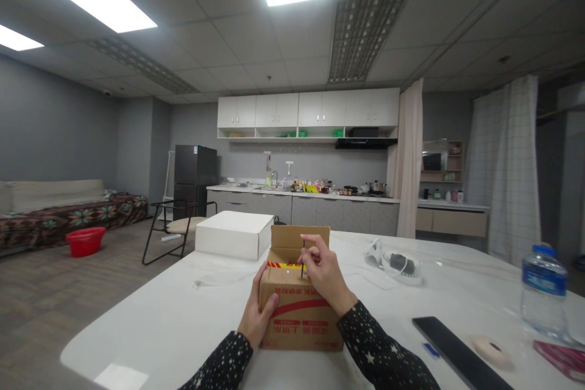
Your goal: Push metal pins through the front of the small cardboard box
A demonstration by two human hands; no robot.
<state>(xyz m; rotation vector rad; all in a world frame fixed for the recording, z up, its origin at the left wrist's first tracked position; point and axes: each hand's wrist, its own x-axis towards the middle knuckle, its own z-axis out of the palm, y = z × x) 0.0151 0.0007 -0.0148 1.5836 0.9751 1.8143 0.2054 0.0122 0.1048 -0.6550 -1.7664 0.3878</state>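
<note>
A brown cardboard box (301,323) with red print stands on the white table in front of me, its back flap (299,236) raised. Something with a yellow and red surface (280,265) shows inside the opening. My left hand (258,311) grips the box's left side, thumb on the front face. Above the top edge, my right hand (322,265) pinches a thin dark rod (302,271) held upright, its lower end at the box's top. The rod's exact kind is too small to tell.
A white box (234,234) stands behind on the left. White cables with a dark plug (402,264) lie to the right. Nearer on that side are a black slab (457,350), a small blue item (431,350), a beige rounded object (491,350) and a water bottle (543,292).
</note>
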